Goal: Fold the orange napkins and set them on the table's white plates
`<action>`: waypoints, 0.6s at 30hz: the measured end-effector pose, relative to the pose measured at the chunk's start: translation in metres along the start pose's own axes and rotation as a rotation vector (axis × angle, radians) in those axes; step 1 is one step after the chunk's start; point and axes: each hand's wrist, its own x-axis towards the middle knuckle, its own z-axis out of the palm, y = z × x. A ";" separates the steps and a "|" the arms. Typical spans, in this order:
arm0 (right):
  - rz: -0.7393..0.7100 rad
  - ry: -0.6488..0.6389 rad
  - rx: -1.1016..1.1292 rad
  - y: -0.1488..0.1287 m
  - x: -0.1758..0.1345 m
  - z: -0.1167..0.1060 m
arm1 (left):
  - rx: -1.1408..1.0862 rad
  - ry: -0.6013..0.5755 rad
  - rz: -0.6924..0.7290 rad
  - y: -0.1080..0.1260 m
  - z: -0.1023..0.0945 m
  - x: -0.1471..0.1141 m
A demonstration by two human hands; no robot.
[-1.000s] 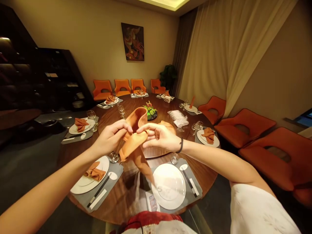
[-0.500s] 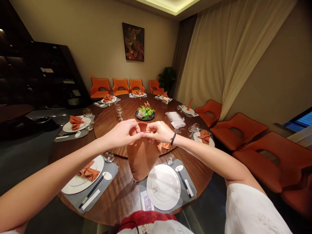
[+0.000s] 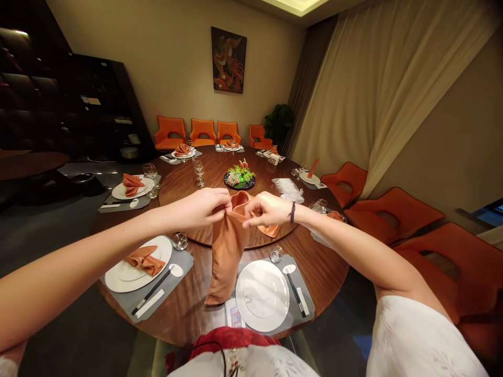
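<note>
An orange cloth napkin [image 3: 226, 262] hangs between my hands above the near side of the round table [image 3: 314, 267]. My left hand [image 3: 214, 205] pinches its gathered upper edge. Close beside it, my right hand [image 3: 269, 209] grips the rolled top fold, fingers curled into the cloth. The napkin's lower end drops narrow and long, left of a white plate [image 3: 262, 296] with a smaller plate on it. Another orange piece of cloth [image 3: 271, 230] shows behind my right hand; whether it joins the held napkin I cannot tell.
Black chopsticks [image 3: 295, 292] and a small glass [image 3: 276, 254] stand by the near plate. At left, a folded napkin [image 3: 147, 260] lies on plates. A plant centrepiece [image 3: 239, 174] and a plastic-wrapped pack [image 3: 288, 189] are further back. Orange chairs [image 3: 396, 212] ring the table.
My hands have drawn slightly apart. The napkin, spread broad before, now hangs narrower and gathered under my left hand. The view has shifted a little.
</note>
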 end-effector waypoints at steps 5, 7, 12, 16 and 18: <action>0.123 -0.074 -0.504 0.010 -0.027 -0.017 | -0.019 -0.012 -0.028 -0.002 -0.021 -0.033; 0.100 -0.024 -0.517 0.006 -0.044 -0.028 | -0.032 -0.007 -0.063 -0.003 -0.028 -0.048; -0.149 0.065 -0.238 -0.028 -0.075 -0.064 | -0.029 0.105 -0.126 0.002 -0.046 -0.078; -0.201 0.195 -0.102 -0.041 -0.083 -0.081 | 0.048 0.259 -0.115 0.009 -0.057 -0.087; -0.201 0.256 -0.080 -0.035 -0.083 -0.084 | 0.073 0.319 -0.134 0.010 -0.057 -0.087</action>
